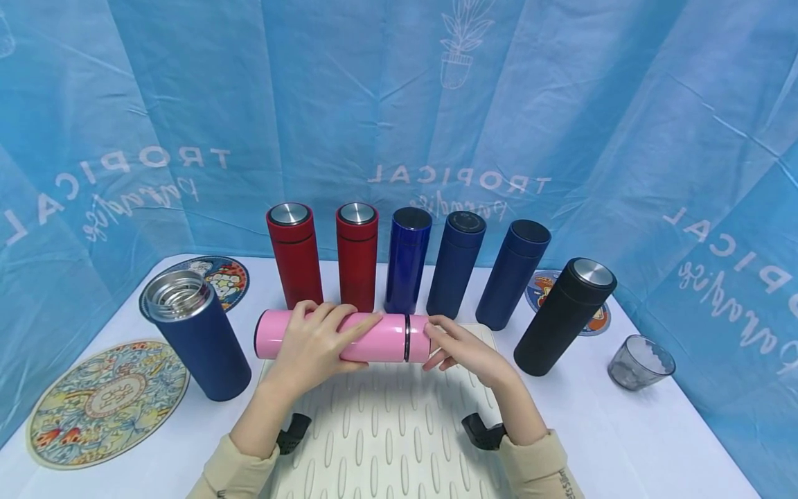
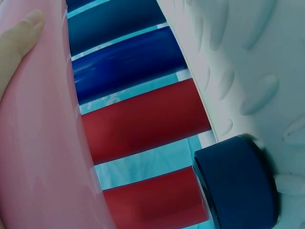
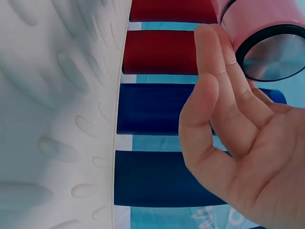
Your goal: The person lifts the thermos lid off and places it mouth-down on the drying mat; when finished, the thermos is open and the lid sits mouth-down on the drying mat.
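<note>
Gripping pink bottle (image 1: 389, 339) — left fingers (image 1: 361, 328) curled round it | right fingers (image 3: 208, 52) loosely bent — touching lid (image 1: 417, 339)

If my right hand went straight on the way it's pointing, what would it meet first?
Probably the pink thermos flask's lid: your right hand is right at its end, though whether they touch is unclear.

It looks like a makeshift booth: blue curtains (image 1: 374, 104) printed with backward "TROPICAL Paradise" lettering (image 1: 461, 177) hang around three sides of a white-topped counter (image 1: 630, 443) set with flasks (image 1: 408, 270). What kind of room lies beyond is hidden.
</note>
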A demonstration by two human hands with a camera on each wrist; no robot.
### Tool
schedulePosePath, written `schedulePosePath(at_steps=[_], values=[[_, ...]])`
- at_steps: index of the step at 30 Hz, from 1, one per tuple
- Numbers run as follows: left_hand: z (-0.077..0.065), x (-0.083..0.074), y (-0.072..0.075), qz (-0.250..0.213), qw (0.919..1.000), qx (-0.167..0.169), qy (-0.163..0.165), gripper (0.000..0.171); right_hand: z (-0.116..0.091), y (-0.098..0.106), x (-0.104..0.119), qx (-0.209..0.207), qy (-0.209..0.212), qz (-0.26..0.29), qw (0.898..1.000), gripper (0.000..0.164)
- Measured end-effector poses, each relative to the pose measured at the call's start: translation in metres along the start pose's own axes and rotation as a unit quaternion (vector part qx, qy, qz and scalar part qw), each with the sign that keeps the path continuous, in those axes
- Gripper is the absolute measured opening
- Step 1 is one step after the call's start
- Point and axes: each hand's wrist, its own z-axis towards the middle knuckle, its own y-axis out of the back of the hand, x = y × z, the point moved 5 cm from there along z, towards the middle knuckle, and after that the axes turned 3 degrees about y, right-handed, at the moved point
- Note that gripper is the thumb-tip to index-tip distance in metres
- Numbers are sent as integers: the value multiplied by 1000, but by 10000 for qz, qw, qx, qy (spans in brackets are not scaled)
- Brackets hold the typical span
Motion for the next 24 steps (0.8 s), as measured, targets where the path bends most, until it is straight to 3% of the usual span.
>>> schedulePosePath(at_steps=[12,19,24], values=[[0,0,1,-3,10000,22,13,80,-2,1,4,69,487,232,9985,60],[0,-1,1,-13,10000,-26,-11,80,-4,0,11,83,1026,-91,9946,68],[0,-1,1,-13,10000,-6,-7,80,-4,-1,14,-30,1171,-225,9929,74]])
